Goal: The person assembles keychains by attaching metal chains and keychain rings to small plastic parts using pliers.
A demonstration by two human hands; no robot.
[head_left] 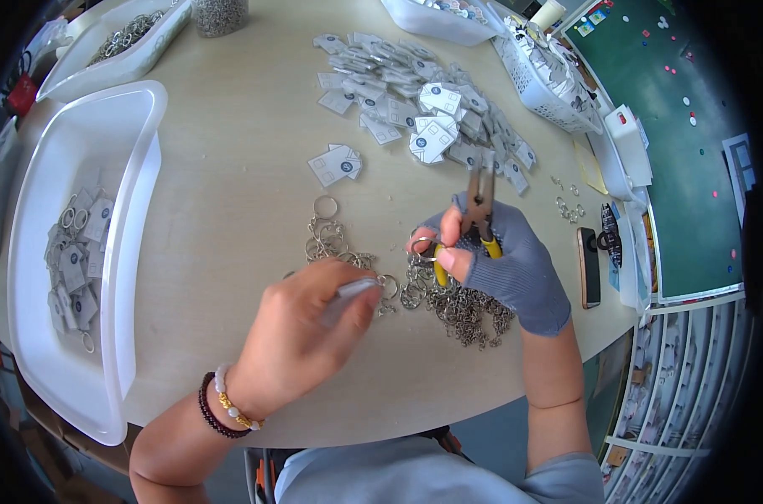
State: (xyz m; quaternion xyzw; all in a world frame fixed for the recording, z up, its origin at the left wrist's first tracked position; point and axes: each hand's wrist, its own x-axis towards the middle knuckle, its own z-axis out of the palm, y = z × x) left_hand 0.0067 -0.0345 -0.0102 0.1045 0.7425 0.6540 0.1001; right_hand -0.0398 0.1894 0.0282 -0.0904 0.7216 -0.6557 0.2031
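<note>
My left hand (293, 332), bare and with bracelets at the wrist, pinches a pale flat tag (346, 296) that its fingers partly hide. In a grey fingerless glove, my right hand (520, 265) grips pliers (480, 202) with yellow handles, jaws pointing away from me. A key ring (424, 239) shows at that hand's thumb and fingertips. Loose key rings (325, 235) lie just beyond my left hand. Beneath my right hand spreads a heap of small metal chains (478, 317). Farther off are a few white tags (336, 165) and a large pile of the same (381, 80).
A white tub (150, 160) at the left holds tags with rings. Behind it sit a tray of metal parts (58, 80) and a clear jar (220, 15). A white basket (537, 80) stands far right; a phone (589, 267) and small rings (569, 210) lie nearer.
</note>
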